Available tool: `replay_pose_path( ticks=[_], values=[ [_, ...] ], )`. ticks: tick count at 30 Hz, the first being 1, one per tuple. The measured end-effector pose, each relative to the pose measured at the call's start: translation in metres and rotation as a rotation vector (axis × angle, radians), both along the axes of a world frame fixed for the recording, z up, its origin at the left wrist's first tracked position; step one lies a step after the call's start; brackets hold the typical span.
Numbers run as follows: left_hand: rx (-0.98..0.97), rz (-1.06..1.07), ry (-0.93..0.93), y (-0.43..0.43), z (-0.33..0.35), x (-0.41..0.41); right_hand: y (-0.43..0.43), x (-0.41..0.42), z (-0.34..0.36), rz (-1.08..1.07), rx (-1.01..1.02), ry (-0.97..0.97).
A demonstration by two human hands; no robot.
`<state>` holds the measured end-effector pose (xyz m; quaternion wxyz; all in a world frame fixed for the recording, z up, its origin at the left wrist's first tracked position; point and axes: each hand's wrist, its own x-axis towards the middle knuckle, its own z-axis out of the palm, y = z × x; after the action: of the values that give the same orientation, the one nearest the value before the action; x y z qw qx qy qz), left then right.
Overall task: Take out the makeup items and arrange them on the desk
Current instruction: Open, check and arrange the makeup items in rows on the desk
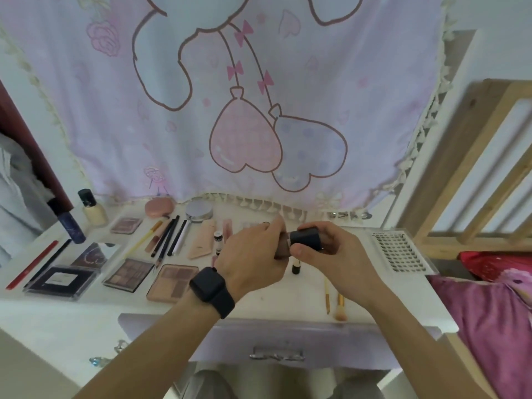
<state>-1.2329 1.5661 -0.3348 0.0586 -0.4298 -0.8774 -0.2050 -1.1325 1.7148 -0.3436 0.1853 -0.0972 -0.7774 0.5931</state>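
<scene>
Tube [284, 241], brownish, hangs over the table [288, 300] mid-front: our left hand [253, 254] curls round its body, our right hand [336, 254] pinches its black cap [305, 239]. Our grip hides most of it; we cannot make out what product it is.

Lilac hanging cloth [115, 125] — pink heart balloons, white desk [273, 300], black watch [211, 292], brown tube [286, 239] — black cap [305, 240]
</scene>
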Motion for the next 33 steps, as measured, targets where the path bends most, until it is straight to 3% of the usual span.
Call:
replay_pose_path(
  ticks=[4,10,15,19,28,33],
  values=[
    [-0.059,-0.038,-0.052,-0.005,-0.001,0.012,-0.002,0.012,-0.005,0.063,-0.057,0.054],
    [-0.087,-0.017,-0.096,0.0,0.0,0.024,0.0,0.02,-0.012,0.017,0.018,0.025],
    [-0.117,0.055,0.079,0.017,-0.015,0.043,0.003,0.015,-0.003,-0.131,0.323,-0.219],
    [-0.081,0.042,-0.006,0.024,-0.021,0.048,0.002,0.014,-0.014,-0.325,0.507,-0.096],
    [-0.119,-0.017,-0.146,0.023,-0.018,0.045,0.005,0.016,-0.024,-0.297,0.554,-0.011],
    [-0.101,0.067,0.046,0.028,-0.03,0.047,0.009,0.01,-0.011,-0.29,0.473,-0.198]
  ],
)
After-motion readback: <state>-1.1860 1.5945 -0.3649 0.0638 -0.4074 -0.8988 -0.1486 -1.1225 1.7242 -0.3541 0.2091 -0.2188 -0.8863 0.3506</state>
